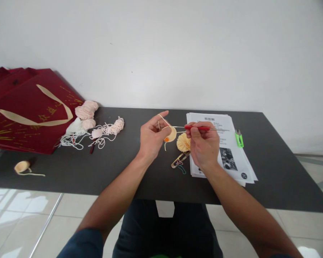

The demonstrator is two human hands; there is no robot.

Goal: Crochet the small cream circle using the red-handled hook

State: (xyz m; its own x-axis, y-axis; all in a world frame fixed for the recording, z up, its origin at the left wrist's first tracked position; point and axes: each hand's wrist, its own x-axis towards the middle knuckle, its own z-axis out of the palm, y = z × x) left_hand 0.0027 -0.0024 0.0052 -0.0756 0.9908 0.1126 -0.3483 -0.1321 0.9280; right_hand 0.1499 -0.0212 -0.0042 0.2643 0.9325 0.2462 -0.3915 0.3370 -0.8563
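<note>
Two bare hands meet above a dark desk [110, 165], seen from the wearer's head. The left hand [153, 136] pinches a small, round, pale yellow piece [171, 133] between thumb and fingers, with no gap left there; its index finger points up and out, and yarn [164, 120] runs over it. The right hand [204, 147] is closed around the red handle of a slim hook [197, 128], gripped much like a pen.

The hook lies nearly level, its long axis running left to right across the view. Its thin metal end points left, toward the left hand, and reaches the upper right edge of the piece (whether the tip is inside a stitch is too small to tell). So the piece lies to the left of the right hand's fingers, at the far end of that metal shaft, and directly in the left hand, the nearer of the two.

Below the hook, a yellow ball [182, 143] sits just beside the right hand, near the edge of some printed papers [195, 118].
</note>
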